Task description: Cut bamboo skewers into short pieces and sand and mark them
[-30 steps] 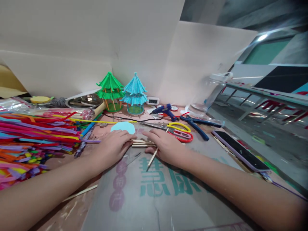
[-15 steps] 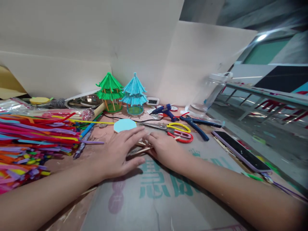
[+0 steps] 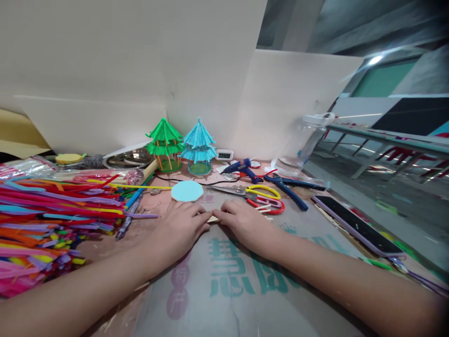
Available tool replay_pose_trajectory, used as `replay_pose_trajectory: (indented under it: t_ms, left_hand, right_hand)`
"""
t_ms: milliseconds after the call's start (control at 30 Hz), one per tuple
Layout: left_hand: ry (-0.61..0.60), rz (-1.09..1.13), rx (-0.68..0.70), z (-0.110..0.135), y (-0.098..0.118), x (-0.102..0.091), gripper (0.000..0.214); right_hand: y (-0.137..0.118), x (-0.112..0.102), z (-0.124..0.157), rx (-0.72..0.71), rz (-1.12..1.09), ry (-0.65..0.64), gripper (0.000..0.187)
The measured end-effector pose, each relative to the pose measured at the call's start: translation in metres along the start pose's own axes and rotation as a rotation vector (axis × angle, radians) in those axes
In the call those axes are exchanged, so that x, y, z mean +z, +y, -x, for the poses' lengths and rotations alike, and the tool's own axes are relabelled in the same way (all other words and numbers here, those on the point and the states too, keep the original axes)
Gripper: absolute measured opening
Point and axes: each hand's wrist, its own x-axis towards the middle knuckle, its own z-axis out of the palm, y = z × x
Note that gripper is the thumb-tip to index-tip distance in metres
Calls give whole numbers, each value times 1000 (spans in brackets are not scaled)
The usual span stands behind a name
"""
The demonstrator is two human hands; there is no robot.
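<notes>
Thin pale wooden sticks (image 3: 213, 218) lie across the printed plastic sheet, between my two hands. My left hand (image 3: 184, 227) has its fingers curled down over their left part. From the other side, my right hand (image 3: 243, 224) pinches them, fingers pressed together. Stick ends show beyond the right hand's knuckles, close to the scissors (image 3: 261, 194). Just behind the left hand lies a light blue octagonal piece (image 3: 187, 191). The sticks' full length and number are hidden under the fingers.
Colourful pipe cleaners (image 3: 59, 210) are heaped on the left. Behind stand a green pagoda model (image 3: 164, 147) and a blue one (image 3: 199, 149). A glue gun (image 3: 242, 169), pliers (image 3: 287, 189), a clear jug (image 3: 303, 140) and a phone (image 3: 356, 224) are on the right.
My left hand has closed from a spread pose to curled fingers on the sticks. The sticks, slanted before, now lie level between the hands. The view has tilted up slightly.
</notes>
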Motion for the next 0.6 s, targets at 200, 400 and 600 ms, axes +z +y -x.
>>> replay_pose_trajectory:
  t_ms: [200,400,600]
  left_hand:
    - [-47,9,-51,-7,-5,-22,32]
    - [-114,-106,-280,-45,-52,-31,83]
    - [-177,-176,-373,-59,-76,-29,83]
  right_hand:
    - [-2,3,-4,4,-35,15,19]
    - [-1,2,-6,22,-36,3,20]
    - [0,1,-6,10,-37,2,19]
